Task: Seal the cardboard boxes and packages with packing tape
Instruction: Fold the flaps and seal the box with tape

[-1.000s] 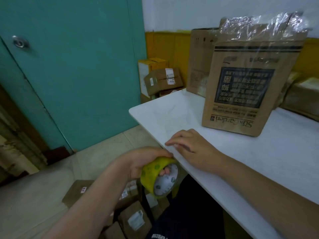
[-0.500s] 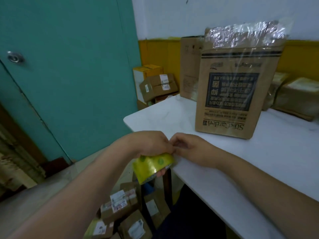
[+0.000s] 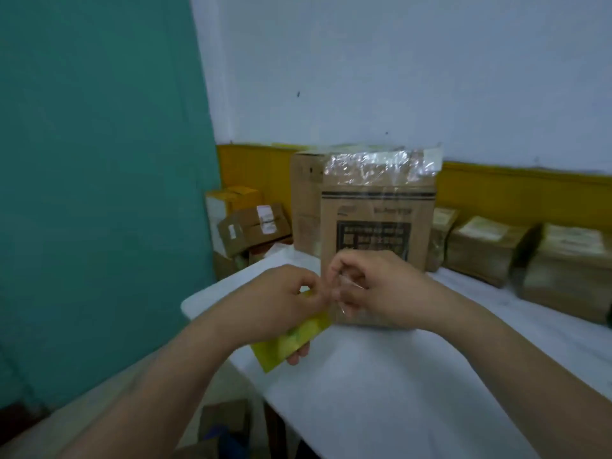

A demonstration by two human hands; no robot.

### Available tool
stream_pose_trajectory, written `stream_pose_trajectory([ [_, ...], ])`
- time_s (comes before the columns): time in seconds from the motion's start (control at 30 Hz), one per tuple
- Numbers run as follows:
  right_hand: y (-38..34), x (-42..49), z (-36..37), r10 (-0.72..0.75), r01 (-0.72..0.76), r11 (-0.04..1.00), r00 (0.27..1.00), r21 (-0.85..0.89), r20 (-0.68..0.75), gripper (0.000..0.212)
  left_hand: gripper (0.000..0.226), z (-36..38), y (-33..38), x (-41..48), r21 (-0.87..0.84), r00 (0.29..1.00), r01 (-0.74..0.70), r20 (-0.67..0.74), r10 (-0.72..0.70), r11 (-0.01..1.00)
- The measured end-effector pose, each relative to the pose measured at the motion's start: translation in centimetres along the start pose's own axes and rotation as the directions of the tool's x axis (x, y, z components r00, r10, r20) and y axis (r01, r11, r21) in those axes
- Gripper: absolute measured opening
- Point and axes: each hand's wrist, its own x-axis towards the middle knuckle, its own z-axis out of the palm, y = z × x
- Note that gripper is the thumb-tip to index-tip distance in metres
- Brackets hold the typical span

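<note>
Over near-left table corner: left hand (image 3: 281, 303) grips yellow tape roll (image 3: 291, 336), right hand (image 3: 384, 289) pinches clear tape end (image 3: 347, 283) just beside roll. Cardboard box (image 3: 377, 213) upright behind hands, top wrapped in clear tape. Risks: loose end folds on itself or sticks to fingers; roll slips, drops past table (image 3: 397, 409) edge. Open table nearside; package stacks (image 3: 483, 246) crowd right.

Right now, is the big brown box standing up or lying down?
Standing up: the tall brown cardboard box sits upright on the white table, shiny taped top facing up.
</note>
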Motion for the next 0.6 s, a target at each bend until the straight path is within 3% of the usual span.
stream_pose_trajectory([
  [0.07, -0.2, -0.7, -2.8, 0.109, -0.108, 0.994, 0.993, 0.021, -0.035, 0.021, 0.02, 0.7, 1.2, 0.7, -0.055, 0.998, -0.069, -0.013, 0.068, 0.996],
  [0.2, -0.4, -2.2, -7.9, 0.267, -0.271, 0.963, 0.948, 0.001, -0.176, 0.015, 0.015, 1.8, 3.5, 2.3, -0.118, 0.978, -0.21, -0.022, 0.209, 0.971],
  [0.27, -0.8, -3.1, -9.6, 0.212, -0.25, 0.965, 0.924, -0.084, -0.318, 0.015, 0.025, 1.4, 4.5, 3.0, 0.184, 0.954, -0.296, 0.004, 0.3, 0.937],
  [0.33, -1.6, -4.0, -10.8, 0.096, -0.21, 0.947, 0.906, -0.241, -0.413, 0.015, 0.058, 0.3, 5.8, 4.2, 0.467, 0.911, -0.366, 0.004, 0.412, 0.805],
  [0.37, -2.2, -4.5, -11.2, 0.046, -0.197, 0.92, 0.912, -0.338, -0.408, 0.013, 0.067, -0.6, 7.0, 5.1, 0.554, 0.857, -0.387, -0.079, 0.51, 0.737],
  [0.4, -2.6, -4.8, -11.5, 0.001, -0.185, 0.874, 0.925, -0.449, -0.38, 0.012, 0.07, -1.6, 8.5, 6.5, 0.629, 0.755, -0.403, -0.182, 0.63, 0.665],
  [0.43, -3.1, -5.1, -11.6, -0.021, -0.181, 0.816, 0.94, -0.55, -0.34, 0.012, 0.074, -2.6, 10.1, 8.1, 0.715, 0.651, -0.374, -0.251, 0.716, 0.591],
  [0.47, -3.3, -5.5, -11.7, -0.031, -0.178, 0.753, 0.952, -0.634, -0.304, 0.013, 0.083, -3.5, 12.0, 9.7, 0.787, 0.604, -0.31, -0.271, 0.75, 0.534],
  [0.5, -3.4, -5.8, -11.8, -0.024, -0.187, 0.69, 0.96, -0.699, -0.28, 0.012, 0.094, -4.3, 13.7, 11.1, 0.817, 0.639, -0.268, -0.245, 0.729, 0.51],
  [0.53, -3.3, -6.2, -11.9, -0.037, -0.181, 0.639, 0.964, -0.748, -0.265, 0.012, 0.101, -4.8, 15.1, 12.6, 0.799, 0.74, -0.268, -0.188, 0.646, 0.539],
  [0.57, -3.2, -6.6, -12.1, -0.022, -0.187, 0.609, 0.967, -0.771, -0.252, 0.012, 0.102, -5.2, 16.1, 13.8, 0.757, 0.835, -0.29, -0.098, 0.541, 0.585],
  [0.6, -3.1, -7.1, -12.3, 0.002, -0.195, 0.592, 0.97, -0.782, -0.241, 0.012, 0.094, -5.3, 16.8, 14.6, 0.727, 0.886, -0.317, -0.002, 0.463, 0.609],
])
